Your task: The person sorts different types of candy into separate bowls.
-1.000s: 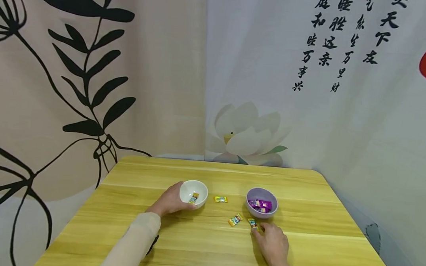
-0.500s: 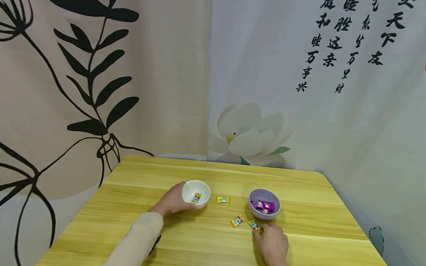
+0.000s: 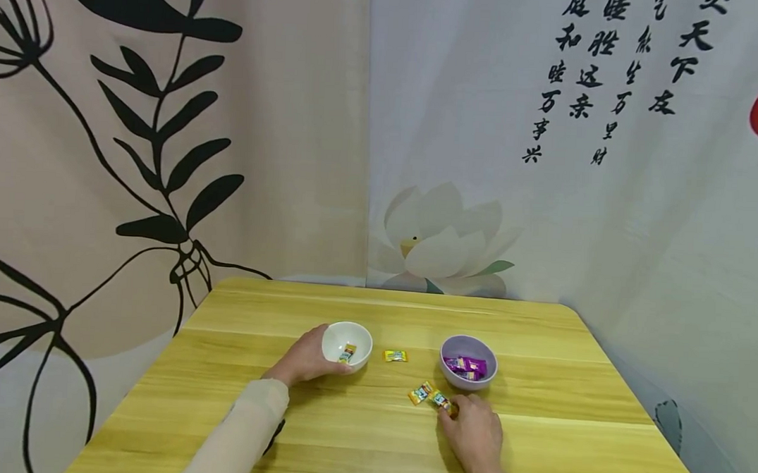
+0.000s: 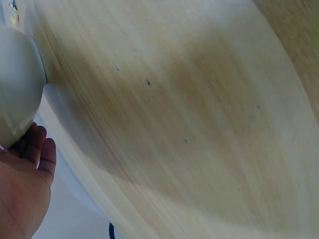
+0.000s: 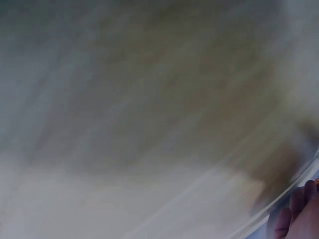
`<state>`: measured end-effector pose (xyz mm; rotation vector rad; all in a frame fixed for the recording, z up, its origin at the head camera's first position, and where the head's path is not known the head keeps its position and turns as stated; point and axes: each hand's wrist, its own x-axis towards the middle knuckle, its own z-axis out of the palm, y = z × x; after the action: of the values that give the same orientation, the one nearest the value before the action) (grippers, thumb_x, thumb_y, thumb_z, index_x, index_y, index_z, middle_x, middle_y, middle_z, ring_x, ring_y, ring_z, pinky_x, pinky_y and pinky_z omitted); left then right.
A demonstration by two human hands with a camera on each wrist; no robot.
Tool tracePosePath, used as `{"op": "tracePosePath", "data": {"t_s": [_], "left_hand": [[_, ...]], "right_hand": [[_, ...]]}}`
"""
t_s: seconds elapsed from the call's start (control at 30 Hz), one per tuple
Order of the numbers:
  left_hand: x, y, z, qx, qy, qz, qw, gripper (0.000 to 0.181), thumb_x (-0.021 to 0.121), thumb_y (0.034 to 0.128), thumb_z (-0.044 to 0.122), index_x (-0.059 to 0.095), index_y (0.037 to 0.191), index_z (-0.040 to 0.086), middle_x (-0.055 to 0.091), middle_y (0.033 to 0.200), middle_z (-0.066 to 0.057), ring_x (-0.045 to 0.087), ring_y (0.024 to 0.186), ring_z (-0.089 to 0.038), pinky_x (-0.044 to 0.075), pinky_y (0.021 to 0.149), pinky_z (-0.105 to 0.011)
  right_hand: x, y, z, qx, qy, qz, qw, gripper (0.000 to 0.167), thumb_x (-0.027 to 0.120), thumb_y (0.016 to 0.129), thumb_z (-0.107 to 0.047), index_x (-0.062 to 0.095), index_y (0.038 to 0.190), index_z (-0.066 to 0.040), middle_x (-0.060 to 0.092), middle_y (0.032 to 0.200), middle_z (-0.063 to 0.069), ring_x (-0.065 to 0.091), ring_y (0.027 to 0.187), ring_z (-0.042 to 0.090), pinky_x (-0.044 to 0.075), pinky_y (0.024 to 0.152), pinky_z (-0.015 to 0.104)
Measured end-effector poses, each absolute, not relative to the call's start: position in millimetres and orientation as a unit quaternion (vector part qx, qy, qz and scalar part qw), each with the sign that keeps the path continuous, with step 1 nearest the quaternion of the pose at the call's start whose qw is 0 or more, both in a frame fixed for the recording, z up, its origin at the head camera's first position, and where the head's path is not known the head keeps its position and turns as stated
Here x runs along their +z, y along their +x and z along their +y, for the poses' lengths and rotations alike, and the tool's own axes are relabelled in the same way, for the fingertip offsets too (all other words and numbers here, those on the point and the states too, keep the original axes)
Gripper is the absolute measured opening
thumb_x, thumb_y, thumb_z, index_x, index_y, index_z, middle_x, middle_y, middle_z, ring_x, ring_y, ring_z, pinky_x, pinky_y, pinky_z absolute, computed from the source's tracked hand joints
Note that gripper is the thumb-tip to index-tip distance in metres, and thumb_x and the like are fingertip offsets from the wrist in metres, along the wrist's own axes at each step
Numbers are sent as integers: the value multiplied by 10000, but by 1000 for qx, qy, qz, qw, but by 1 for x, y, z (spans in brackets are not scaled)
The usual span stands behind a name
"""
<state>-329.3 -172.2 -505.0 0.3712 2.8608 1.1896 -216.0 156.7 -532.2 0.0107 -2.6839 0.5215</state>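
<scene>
My left hand (image 3: 310, 357) grips a white bowl (image 3: 361, 356) at its left side. A yellow-wrapped candy (image 3: 347, 353) lies inside that bowl. In the left wrist view the fingers (image 4: 47, 154) curl under the bowl's outer wall (image 4: 20, 79). With thumb and fingertips my right hand (image 3: 474, 432) pinches one end of a yellow-wrapped candy (image 3: 440, 400), just in front of the purple bowl. Right beside it lies another yellow-wrapped candy (image 3: 420, 393) on the table. The right wrist view is blurred; only part of the hand (image 5: 299, 214) shows at its corner.
A light purple bowl (image 3: 466, 383) holding several purple-wrapped candies (image 3: 471, 365) stands right of the middle. Between the two bowls lies a yellow candy (image 3: 396, 356). The wooden table (image 3: 345, 439) ends at a printed curtain (image 3: 306, 156) behind.
My right hand has moved a little to the left with the pinched candy, away from the purple bowl and up to the other candy. The left hand and white bowl stay in place.
</scene>
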Motion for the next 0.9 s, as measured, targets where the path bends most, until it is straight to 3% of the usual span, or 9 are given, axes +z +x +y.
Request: {"op": "tracePosePath", "data": {"t_s": [0.27, 0.9], "left_hand": [[-504, -326, -174, 385, 122, 915, 13, 967, 928, 638, 454, 477, 1389, 45, 589, 1222, -66, 562, 1064, -226, 465, 929, -475], [-507, -328, -175, 390, 144, 909, 3, 955, 916, 640, 480, 483, 1375, 51, 594, 1205, -65, 569, 1044, -212, 474, 905, -461]], "right_hand": [[-527, -223, 133, 211, 39, -950, 229, 254, 813, 785, -293, 765, 936, -95, 607, 795, -32, 577, 754, 196, 487, 683, 410], [-506, -255, 78, 291, 54, -936, 189, 268, 771, 821, -311, 768, 1017, -127, 648, 884, -20, 614, 814, 185, 499, 710, 393]]}}
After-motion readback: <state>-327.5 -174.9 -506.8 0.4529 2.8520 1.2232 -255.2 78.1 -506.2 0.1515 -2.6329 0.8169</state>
